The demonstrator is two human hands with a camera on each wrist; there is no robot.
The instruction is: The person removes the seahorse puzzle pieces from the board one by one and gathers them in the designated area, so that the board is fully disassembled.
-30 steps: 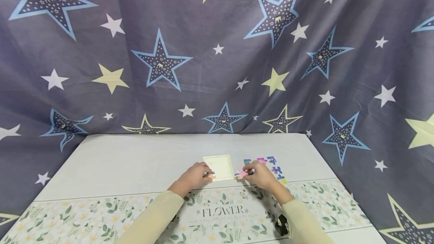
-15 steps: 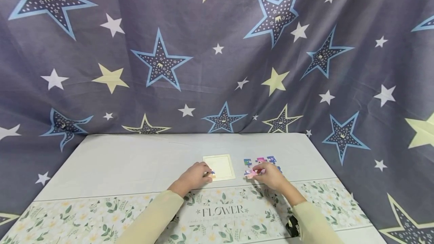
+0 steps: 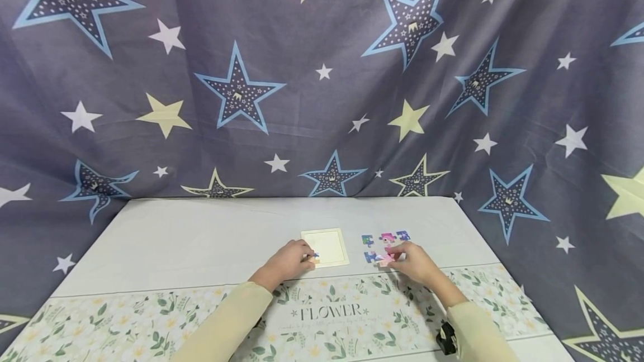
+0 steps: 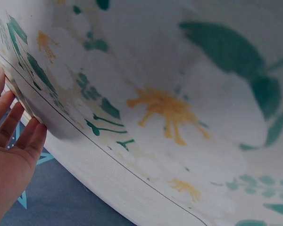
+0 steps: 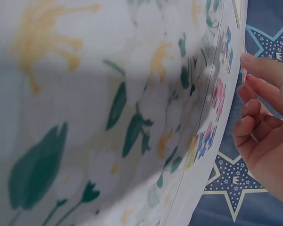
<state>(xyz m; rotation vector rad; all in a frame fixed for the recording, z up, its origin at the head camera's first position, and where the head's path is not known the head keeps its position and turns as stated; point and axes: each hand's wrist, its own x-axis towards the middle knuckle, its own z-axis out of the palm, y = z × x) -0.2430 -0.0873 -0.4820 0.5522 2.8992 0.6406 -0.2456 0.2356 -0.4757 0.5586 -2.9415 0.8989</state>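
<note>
My left hand (image 3: 289,260) rests at the left side of a square cream puzzle frame (image 3: 332,263). In the left wrist view its fingers are fairly straight, with the tips at the frame's edge. One small blue and orange puzzle piece (image 3: 315,259) shows inside the frame by those fingertips. My right hand (image 3: 413,264) is over the loose pieces on the right, and its thumb and forefinger pinch a pink jigsaw piece (image 5: 244,77), seen nearly edge-on in the right wrist view. Just left of these fingers shows a blue piece (image 3: 371,257).
Behind the right hand lie a green and blue piece (image 3: 368,241), a pink piece (image 3: 387,238) and a purple-blue piece (image 3: 403,236). A floral band lettered FLOWER (image 3: 330,313) crosses the white table (image 3: 211,239). A star-patterned curtain (image 3: 282,27) hangs at the back.
My right hand has moved right, away from the frame, with the pink jigsaw piece in its fingers. The left hand has stayed at the frame.
</note>
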